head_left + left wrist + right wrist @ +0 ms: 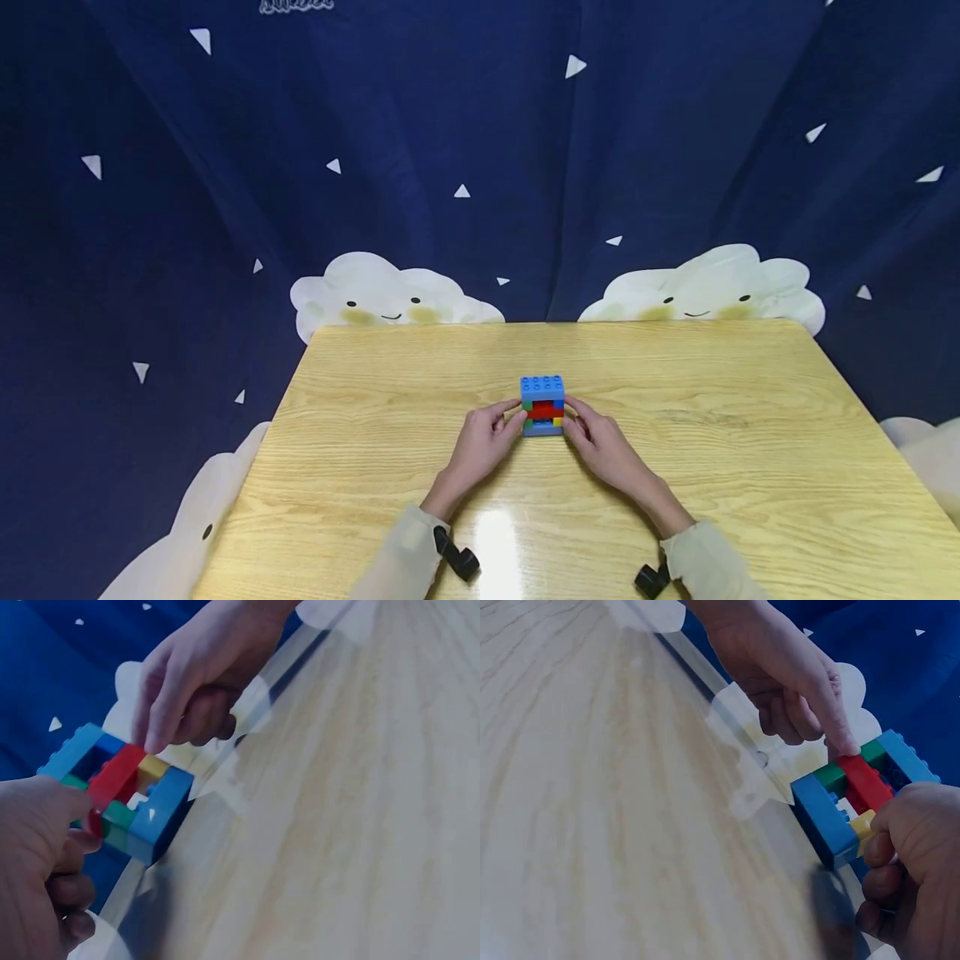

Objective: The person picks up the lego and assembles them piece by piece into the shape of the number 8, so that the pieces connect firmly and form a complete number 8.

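Note:
A small structure of toy building blocks (pixel 542 408) stands upright at the middle of the table. It has a blue studded block on top, a red block across the middle (pixel 118 776), a blue block at the bottom (pixel 824 819), and green, yellow and blue pieces at the sides. Gaps show above and below the red block. My left hand (pixel 480 443) grips the left side with thumb and fingers. From the right, my right hand (pixel 609 450) pinches the other side, thumb near the yellow piece (pixel 862 825). Whether the base touches the table cannot be told for certain.
The light wooden table (pixel 375 375) spreads around both hands. Behind it hangs a dark blue curtain (pixel 480 125) with white triangles and smiling clouds. Black straps with camera mounts (pixel 457 557) are worn on both wrists, over beige sleeves (pixel 401 554).

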Available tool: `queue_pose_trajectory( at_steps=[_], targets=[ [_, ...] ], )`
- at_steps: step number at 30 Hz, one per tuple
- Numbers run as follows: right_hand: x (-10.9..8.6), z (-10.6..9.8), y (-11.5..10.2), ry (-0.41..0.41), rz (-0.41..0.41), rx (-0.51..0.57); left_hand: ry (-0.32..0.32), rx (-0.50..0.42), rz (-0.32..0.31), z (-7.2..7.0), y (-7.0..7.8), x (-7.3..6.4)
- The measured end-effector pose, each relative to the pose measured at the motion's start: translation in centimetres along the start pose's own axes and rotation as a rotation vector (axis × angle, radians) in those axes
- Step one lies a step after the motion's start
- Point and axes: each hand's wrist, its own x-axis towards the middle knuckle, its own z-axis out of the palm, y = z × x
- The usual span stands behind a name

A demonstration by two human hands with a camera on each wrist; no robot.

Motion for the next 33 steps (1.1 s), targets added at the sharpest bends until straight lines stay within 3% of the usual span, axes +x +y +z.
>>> queue_pose_trajectory(
  at_steps=[4, 7, 25, 33],
  targets=[
    [-0.1, 0.3, 0.0, 0.013, -0.001, -0.017, 0.080, -0.014, -0.002, 0.7, -0.1, -0.2],
    [-0.1, 0.4, 0.0, 0.007, 0.014, -0.026, 0.102, -0.026, -0.024, 1.2, -0.1, -0.4],
    [-0.6, 1.7, 0.0, 0.093, -0.013, -0.130, 0.077, -0.021, -0.077, 1.6, 0.2, -0.5],
    [-0.5, 2.1, 0.0, 0.051, -0.005, -0.143, 0.089, -0.018, -0.076, 1.5, 0.0, -0.5]
  ],
)
